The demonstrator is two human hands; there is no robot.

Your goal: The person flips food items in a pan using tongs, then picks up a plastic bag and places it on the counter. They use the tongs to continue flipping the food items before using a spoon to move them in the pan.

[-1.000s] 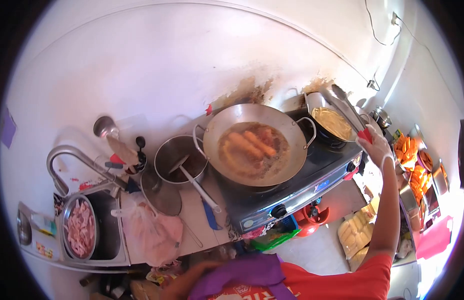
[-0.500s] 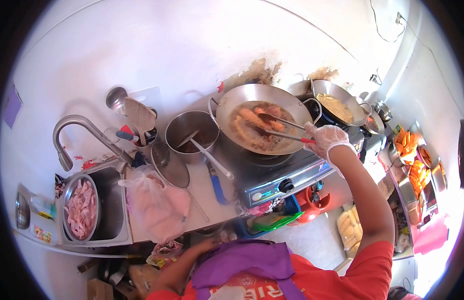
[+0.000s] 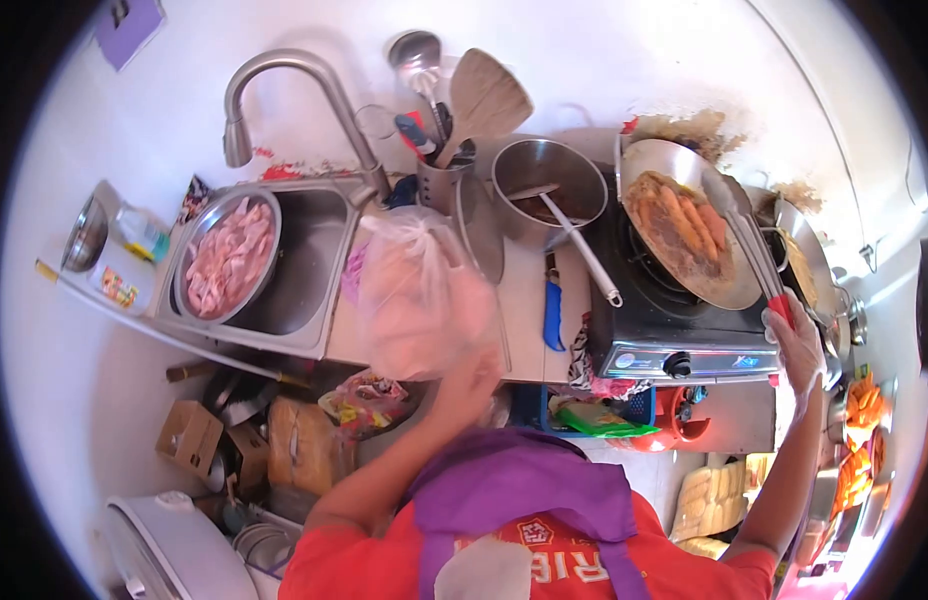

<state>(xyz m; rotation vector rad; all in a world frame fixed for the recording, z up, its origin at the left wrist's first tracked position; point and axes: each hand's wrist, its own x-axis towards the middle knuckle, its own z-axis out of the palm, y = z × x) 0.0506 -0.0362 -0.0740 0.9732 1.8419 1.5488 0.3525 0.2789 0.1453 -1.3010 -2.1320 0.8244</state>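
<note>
My right hand [image 3: 799, 350], in a clear plastic glove, is closed around the red grips of metal tongs [image 3: 752, 245]. The tongs reach up over the right rim of a wok [image 3: 741, 290], where several long orange-brown pieces of food [image 3: 679, 215] lie in bubbling oil. At the lower right of a knotted clear plastic bag [image 3: 424, 300] is my left hand [image 3: 474, 375], blurred, its fingers not clear. Pinkish contents fill the bag, which rests on the counter. Whether the hand grips it does not show.
Left stands a sink [image 3: 309, 265] with a metal bowl of raw meat [image 3: 229, 260] and a curved faucet [image 3: 294, 60]. A pot [image 3: 544, 225] with a long-handled utensil, a blue-handled knife [image 3: 553, 310] and a gas stove [image 3: 634, 330] lie between bag and wok.
The view has swung left. My right hand has drawn the tongs from the food to the wok's right rim. My left hand has risen from below the counter to the bag.
</note>
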